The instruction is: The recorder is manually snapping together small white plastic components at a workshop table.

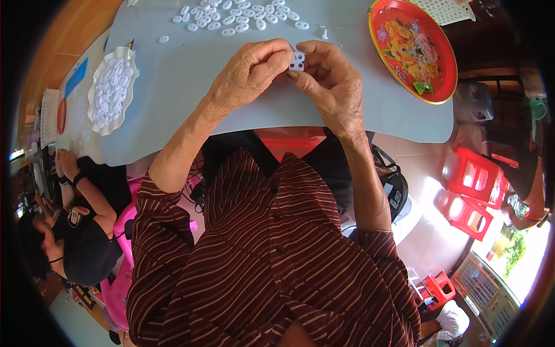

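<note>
1. So, the small white holed piece (296,62) sits right between the left hand (252,72) and right hand (335,84), over the grey table (173,87).
2. Left one's got it pinched at its left side.
3. Right one's gripping too, index finger at the far edge, thumb near.
4. Loose white ovals (236,11) lie beyond both.

- Tabletop (173,107): pale blue-grey, matte, rounded near-right corner.
- Floor (407,147): pale tiles, joint lines visible, strong glare at right.
- Pink chair (120,292): plastic, near left.
- Red stools (475,173): plastic, right side, openings in sides.
- Grilled panel (477,283): grey-framed, near right; door or cabinet, cannot determine.
- Bright opening (535,254): near right, daylight entering, greenery (514,254) visible.
- Far-left brown surface (63,37): wood-toned.
</note>
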### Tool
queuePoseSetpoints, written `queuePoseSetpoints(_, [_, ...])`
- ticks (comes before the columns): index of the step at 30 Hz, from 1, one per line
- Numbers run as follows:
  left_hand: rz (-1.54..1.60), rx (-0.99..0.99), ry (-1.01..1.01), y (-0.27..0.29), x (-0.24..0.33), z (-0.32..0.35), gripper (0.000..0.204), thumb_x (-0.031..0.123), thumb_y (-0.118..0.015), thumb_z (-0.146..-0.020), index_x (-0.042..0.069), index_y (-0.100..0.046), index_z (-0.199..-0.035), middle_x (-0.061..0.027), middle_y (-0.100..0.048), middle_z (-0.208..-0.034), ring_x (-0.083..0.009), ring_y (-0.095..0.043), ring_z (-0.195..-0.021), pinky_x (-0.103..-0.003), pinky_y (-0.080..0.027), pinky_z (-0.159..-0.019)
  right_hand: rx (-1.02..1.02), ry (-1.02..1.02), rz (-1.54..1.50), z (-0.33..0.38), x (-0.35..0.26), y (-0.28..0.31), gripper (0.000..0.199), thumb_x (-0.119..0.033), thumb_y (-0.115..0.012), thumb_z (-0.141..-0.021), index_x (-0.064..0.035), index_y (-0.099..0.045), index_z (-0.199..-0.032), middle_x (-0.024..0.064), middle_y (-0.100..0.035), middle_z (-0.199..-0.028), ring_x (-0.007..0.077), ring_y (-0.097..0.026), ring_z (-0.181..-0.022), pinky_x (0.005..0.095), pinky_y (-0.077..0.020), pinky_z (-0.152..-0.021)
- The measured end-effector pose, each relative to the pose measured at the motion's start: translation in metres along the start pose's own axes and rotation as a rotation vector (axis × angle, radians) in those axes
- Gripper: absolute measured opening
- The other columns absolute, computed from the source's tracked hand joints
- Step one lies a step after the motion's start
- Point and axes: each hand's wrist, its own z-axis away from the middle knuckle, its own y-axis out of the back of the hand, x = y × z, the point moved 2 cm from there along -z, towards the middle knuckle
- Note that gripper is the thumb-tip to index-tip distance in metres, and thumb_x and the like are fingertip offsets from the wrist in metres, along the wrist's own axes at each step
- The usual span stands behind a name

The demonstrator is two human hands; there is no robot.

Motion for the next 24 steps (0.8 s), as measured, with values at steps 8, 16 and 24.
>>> queuePoseSetpoints(8, [0.030, -0.032, 0.024, -0.0021, 0.0003, 0.0033, 0.030, 0.028, -0.048, -0.092, 0.000, -0.052, -0.083, -0.0037, -0.041, -0.060, -0.0121, -0.037, -0.057, -0.028, -0.036, -0.053, -0.006, 0.014, 0.056, 0.0000, 0.0029, -0.0020, 0.031, -0.004, -0.073, -0.075, -0.0024, -0.058, -0.103, 0.0020, -0.059, -0.078, 0.0069, -0.057, -0.068, 0.0219, -0.0492, -0.063])
queuePoseSetpoints(16, [0.039, -0.012, 0.045, -0.0039, -0.0001, 0.0069, 0.027, 0.025, -0.046, -0.092, -0.001, -0.049, -0.082, -0.0031, -0.039, -0.060, -0.0123, -0.034, -0.059, -0.028, -0.033, -0.055, -0.014, 0.030, 0.089, 0.0010, 0.0028, -0.0021, 0.027, -0.004, -0.071, -0.077, -0.0016, -0.058, -0.100, 0.0031, -0.060, -0.076, 0.0098, -0.059, -0.070, 0.0239, -0.0502, -0.066])
queuePoseSetpoints(24, [0.056, 0.020, 0.087, -0.0072, -0.0041, 0.0083, 0.028, 0.026, -0.043, -0.092, 0.001, -0.044, -0.080, -0.0038, -0.036, -0.063, -0.0136, -0.031, -0.061, -0.029, -0.032, -0.055, -0.036, 0.021, 0.121, -0.0010, 0.0000, -0.0032, 0.027, -0.005, -0.072, -0.076, -0.0017, -0.057, -0.098, 0.0047, -0.062, -0.076, 0.0107, -0.059, -0.070, 0.0248, -0.0501, -0.065])
